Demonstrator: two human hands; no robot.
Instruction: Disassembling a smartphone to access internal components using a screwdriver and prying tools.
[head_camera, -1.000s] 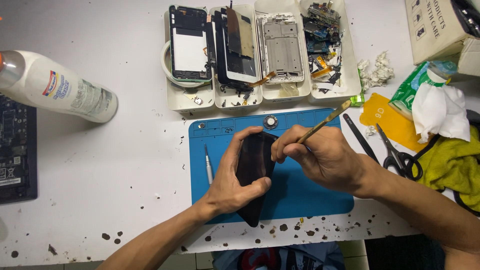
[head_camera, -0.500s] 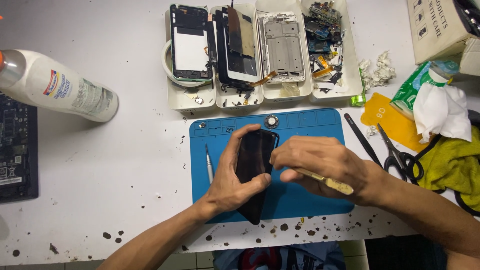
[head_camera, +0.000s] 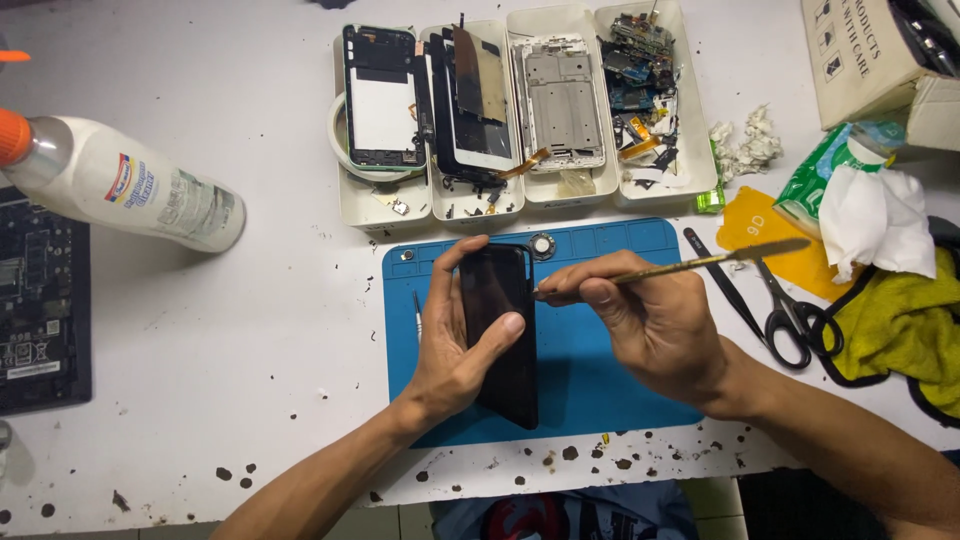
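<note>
- The white, speckled counter (head_camera: 250, 330) carries a blue rectangular work mat (head_camera: 610, 250) at its near edge.
- On the mat's left half lies a black, glossy slab phone (head_camera: 497, 300), probably stiff, slippery and fragile; best held by its long edges.
- The left hand (head_camera: 455, 345) has its fingers (head_camera: 445, 275) clamped across those edges.
- The right hand (head_camera: 650, 320) pinches a thin brass-coloured tool (head_camera: 700, 262) whose tip meets the phone's right edge.
</note>
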